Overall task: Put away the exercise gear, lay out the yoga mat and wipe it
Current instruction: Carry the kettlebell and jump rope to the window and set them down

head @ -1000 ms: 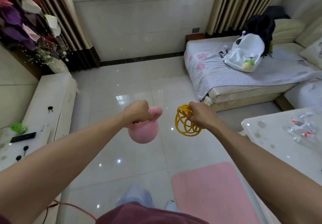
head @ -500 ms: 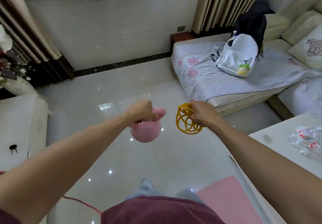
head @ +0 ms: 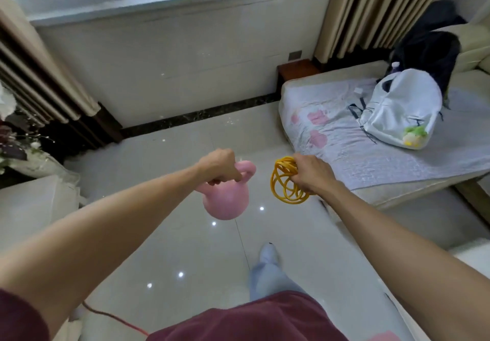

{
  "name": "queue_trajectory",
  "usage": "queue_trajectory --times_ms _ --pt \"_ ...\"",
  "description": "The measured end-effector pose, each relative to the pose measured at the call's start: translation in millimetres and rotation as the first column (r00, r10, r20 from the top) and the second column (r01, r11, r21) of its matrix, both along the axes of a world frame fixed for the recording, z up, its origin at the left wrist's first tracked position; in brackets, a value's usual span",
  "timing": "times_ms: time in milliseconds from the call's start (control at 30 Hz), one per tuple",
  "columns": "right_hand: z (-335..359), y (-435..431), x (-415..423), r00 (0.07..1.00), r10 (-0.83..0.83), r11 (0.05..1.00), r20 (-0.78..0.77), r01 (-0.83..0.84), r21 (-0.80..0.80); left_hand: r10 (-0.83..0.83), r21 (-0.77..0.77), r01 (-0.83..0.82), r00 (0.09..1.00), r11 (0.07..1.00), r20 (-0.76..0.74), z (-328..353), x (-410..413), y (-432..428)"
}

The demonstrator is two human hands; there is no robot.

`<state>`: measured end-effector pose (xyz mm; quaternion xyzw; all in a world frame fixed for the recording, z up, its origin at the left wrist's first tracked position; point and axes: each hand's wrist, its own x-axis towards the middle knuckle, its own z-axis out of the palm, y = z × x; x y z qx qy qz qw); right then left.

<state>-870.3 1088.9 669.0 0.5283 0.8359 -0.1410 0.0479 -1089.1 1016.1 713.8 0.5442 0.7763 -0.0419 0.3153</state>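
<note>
**Fingers (head: 230,175) locked on smooth pink kettlebell (head: 225,202) and coiled yellow cord (head: 285,185) near quilted daybed (head: 344,152)**

A person's left hand (head: 218,165) wraps fingers and thumb fully around the loop handle of the kettlebell. Its round body hangs below the fist, above the glossy cream-tiled floor (head: 164,181) off the daybed's near corner. The right hand (head: 314,175), level with the left and closer to the daybed, bunches the thin cord in a closed fist. Several loops spill out below and to the left of the knuckles, just clear of the kettlebell. Both bare forearms reach forward over a dark red shirt hem, with one pale grey trouser leg set ahead on the tiles. On the daybed's lilac cover, printed with pink flowers, a white fabric backpack (head: 403,112) leans beside a black garment (head: 429,49) toward the far end. A sliver of flat pink mat (head: 384,337) shows at the bottom edge of view, on the floor well short of the daybed.
</note>
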Motion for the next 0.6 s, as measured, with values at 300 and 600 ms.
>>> queue_trajectory --times_ms 300,600 --pt "9 172 -70 0.988 0.146 0.989 0.056 -0.146 0.001 0.086 -0.002 -0.086 0.995 0.996 -0.042 4 -57 154" --pt "-7 322 -134 0.990 0.112 0.993 0.085 -0.110 -0.031 0.070 -0.034 -0.070 0.997 0.997 -0.011 -13 -125 317"
